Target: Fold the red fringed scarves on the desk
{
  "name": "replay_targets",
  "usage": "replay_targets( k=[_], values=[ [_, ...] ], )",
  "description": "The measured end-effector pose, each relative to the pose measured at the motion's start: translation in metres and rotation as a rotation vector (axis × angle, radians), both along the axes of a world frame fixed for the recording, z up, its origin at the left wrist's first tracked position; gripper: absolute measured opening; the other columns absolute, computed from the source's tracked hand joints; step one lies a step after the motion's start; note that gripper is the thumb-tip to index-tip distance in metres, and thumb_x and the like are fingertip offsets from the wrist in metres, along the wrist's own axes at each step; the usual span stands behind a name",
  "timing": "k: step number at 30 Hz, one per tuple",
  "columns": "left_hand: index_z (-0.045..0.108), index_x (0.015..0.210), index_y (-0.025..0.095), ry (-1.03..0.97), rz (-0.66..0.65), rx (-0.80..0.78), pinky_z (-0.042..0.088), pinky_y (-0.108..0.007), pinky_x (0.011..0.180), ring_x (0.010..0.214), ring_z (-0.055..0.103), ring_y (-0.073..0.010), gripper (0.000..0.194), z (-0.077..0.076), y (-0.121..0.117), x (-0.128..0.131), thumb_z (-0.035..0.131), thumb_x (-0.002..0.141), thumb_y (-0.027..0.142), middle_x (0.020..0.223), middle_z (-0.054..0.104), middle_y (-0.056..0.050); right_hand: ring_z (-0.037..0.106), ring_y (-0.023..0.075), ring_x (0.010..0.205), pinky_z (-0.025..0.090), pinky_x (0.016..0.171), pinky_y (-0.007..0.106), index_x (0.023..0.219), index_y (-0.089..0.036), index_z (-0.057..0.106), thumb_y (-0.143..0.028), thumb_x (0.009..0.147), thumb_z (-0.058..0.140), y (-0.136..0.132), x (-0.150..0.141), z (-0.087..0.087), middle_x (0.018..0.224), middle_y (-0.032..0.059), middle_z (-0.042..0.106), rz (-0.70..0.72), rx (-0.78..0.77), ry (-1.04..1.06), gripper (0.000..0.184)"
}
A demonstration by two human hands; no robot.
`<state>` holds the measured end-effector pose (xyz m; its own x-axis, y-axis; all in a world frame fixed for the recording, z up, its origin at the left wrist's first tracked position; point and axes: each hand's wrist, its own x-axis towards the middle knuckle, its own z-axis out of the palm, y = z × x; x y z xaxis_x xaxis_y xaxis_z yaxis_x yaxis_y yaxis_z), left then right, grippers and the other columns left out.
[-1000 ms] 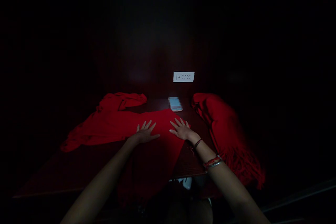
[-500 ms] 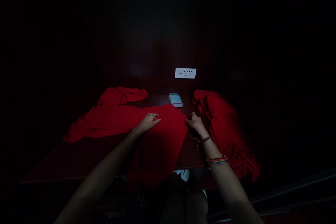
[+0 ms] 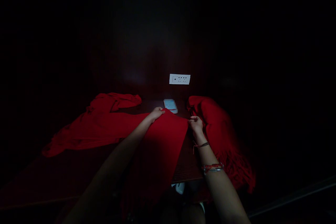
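Note:
A red scarf (image 3: 162, 136) lies over the dark table, its near part hanging past the front edge and its other end bunched toward the left. My left hand (image 3: 156, 113) is closed on the scarf's far edge, thumb and fingers pinching the fabric. At the scarf's right-hand corner, my right hand (image 3: 196, 125) pinches the cloth between thumb and fingers. Between the two hands the far edge runs fairly straight. The scarf's lower end fades into shadow.
A second red fringed scarf (image 3: 216, 126) lies heaped right of my right hand. Behind the cloth is a small pale blurred item (image 3: 170, 105), below a white wall socket (image 3: 180, 79). The dark table's (image 3: 187, 171) front edge faces me. Surroundings are very dim.
My left hand has moved away from me and to the right, from lying on the scarf to gripping its far edge. The view has shifted slightly.

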<state>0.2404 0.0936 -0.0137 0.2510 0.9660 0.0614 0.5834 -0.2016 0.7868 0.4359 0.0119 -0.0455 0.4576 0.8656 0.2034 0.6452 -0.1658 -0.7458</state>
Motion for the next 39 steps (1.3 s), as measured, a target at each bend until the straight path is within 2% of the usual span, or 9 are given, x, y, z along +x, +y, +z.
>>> replay_targets(
  k=[4, 9, 12, 15, 17, 20, 23, 32, 39],
  values=[
    [0.049, 0.086, 0.012, 0.054, 0.079, 0.032, 0.038, -0.024, 0.064, 0.078, 0.053, -0.0181, 0.022, -0.006, 0.005, 0.011, 0.055, 0.066, 0.017, 0.084, 0.058, -0.008, 0.056, 0.0140, 0.069, 0.044, 0.057, 0.022, 0.106, -0.008, 0.043, -0.019, 0.068, 0.037, 0.003, 0.002, 0.002, 0.089, 0.0096, 0.057, -0.131, -0.010, 0.030, 0.041],
    [0.038, 0.108, 0.010, 0.112, 0.097, 0.065, 0.037, -0.027, 0.071, 0.086, 0.052, -0.0201, 0.044, -0.016, 0.000, 0.010, 0.054, 0.067, 0.018, 0.092, 0.056, -0.012, 0.053, 0.0175, 0.083, 0.040, 0.073, 0.026, 0.092, -0.015, 0.056, -0.008, 0.061, 0.043, -0.008, -0.004, 0.010, 0.093, 0.0086, 0.054, -0.100, -0.041, -0.082, 0.035],
    [0.030, 0.117, 0.013, 0.174, 0.049, 0.153, 0.032, -0.028, 0.081, 0.101, 0.043, -0.0222, 0.054, -0.014, -0.014, -0.001, 0.052, 0.070, 0.026, 0.110, 0.045, -0.015, 0.046, 0.0204, 0.096, 0.035, 0.081, 0.029, 0.097, -0.016, 0.056, -0.013, 0.068, 0.042, -0.019, -0.018, 0.019, 0.105, 0.0121, 0.048, 0.008, -0.005, -0.328, 0.032],
    [0.023, 0.124, 0.017, 0.372, -0.058, 0.201, 0.028, -0.036, 0.086, 0.111, 0.031, -0.0288, 0.066, -0.013, -0.040, -0.023, 0.051, 0.069, 0.041, 0.122, 0.031, -0.016, 0.028, 0.0208, 0.114, 0.025, 0.091, 0.034, 0.116, -0.021, 0.042, -0.029, 0.079, 0.034, -0.024, -0.035, 0.023, 0.122, 0.0082, 0.036, 0.253, 0.065, -0.565, 0.039],
    [0.021, 0.126, 0.021, 0.509, -0.143, 0.176, 0.026, -0.040, 0.086, 0.113, 0.026, -0.0322, 0.073, -0.013, -0.062, -0.043, 0.051, 0.066, 0.048, 0.124, 0.026, -0.015, 0.014, 0.0224, 0.120, 0.016, 0.095, 0.040, 0.124, -0.026, 0.029, -0.043, 0.080, 0.028, -0.024, -0.046, 0.020, 0.131, 0.0041, 0.025, 0.437, -0.039, -0.622, 0.047],
    [0.023, 0.125, 0.025, 0.633, -0.239, 0.161, 0.027, -0.037, 0.086, 0.109, 0.030, -0.0290, 0.067, -0.010, -0.094, -0.073, 0.050, 0.067, 0.043, 0.119, 0.030, -0.011, 0.004, 0.0291, 0.121, 0.007, 0.094, 0.047, 0.128, -0.030, 0.018, -0.060, 0.075, 0.017, -0.020, -0.055, 0.009, 0.135, 0.0027, 0.014, 0.529, -0.336, -0.630, 0.061],
    [0.035, 0.118, 0.026, 0.705, -0.342, 0.155, 0.030, -0.029, 0.084, 0.098, 0.039, -0.0202, 0.054, -0.001, -0.116, -0.093, 0.050, 0.066, 0.028, 0.105, 0.039, -0.005, -0.002, 0.0337, 0.120, 0.001, 0.093, 0.050, 0.128, -0.033, 0.012, -0.068, 0.069, 0.010, -0.015, -0.058, 0.002, 0.137, 0.0006, 0.005, 0.482, -0.471, -0.635, 0.069],
    [0.043, 0.105, 0.026, 0.798, -0.563, -0.018, 0.031, -0.025, 0.082, 0.095, 0.037, -0.0181, 0.060, 0.023, -0.137, -0.123, 0.061, 0.049, 0.013, 0.101, 0.037, 0.000, -0.003, 0.0329, 0.120, 0.000, 0.093, 0.049, 0.128, -0.034, 0.008, -0.070, 0.067, 0.006, -0.015, -0.055, 0.006, 0.137, -0.0019, 0.001, 0.498, -0.475, -0.679, 0.071],
    [0.057, 0.086, 0.025, 0.700, -0.792, 0.024, 0.021, -0.028, 0.091, 0.110, 0.027, -0.0184, 0.024, 0.025, -0.141, -0.128, 0.055, 0.064, 0.016, 0.115, 0.037, 0.002, 0.000, 0.0320, 0.121, 0.003, 0.092, 0.051, 0.129, -0.027, 0.015, -0.060, 0.076, 0.007, -0.038, -0.061, 0.017, 0.136, 0.0031, 0.008, 0.441, -0.340, -0.757, 0.063]
  ],
)
